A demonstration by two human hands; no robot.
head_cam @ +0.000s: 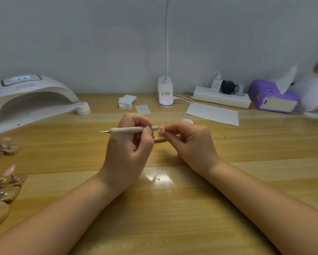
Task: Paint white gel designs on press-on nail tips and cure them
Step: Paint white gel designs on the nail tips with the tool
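The table (pixel 173 208) is a glossy wooden top, and its shine hides small white smears, so a stray dab of gel could go unnoticed. At the back left edge sits the curing lamp (pixel 29 100), its display lit; it stands well apart from the work, so the wet tip would have to travel across the table, and a tilt on the way could make the design run. Along the left edge lie wooden holders with pink nail tips (pixel 2 173); a sweeping forearm might knock them.

Near the middle of the table, the left hand (pixel 128 150) has its fingers curled round a dotting pen (pixel 128 130), which lies nearly level, its working end pointing right. The right hand (pixel 189 142) pinches a small stand at fingertip level, steadying the pale pink nail tip (pixel 162 127) that the pen's end touches or nearly touches; which, I cannot tell. Both hands seem to rest low on the table, which likely helps, but the pen is gripped near its front, and a small tremor could drag the dot into a streak. Too much pressure might tip the stand or pop the tip off its mount.

A white gel pot (pixel 83 108) stands beside the lamp mouth, and a small white cap (pixel 187 121) shows just behind the right hand, close enough to be nudged. Whether the pot is open I cannot tell; if so, gel could thicken.
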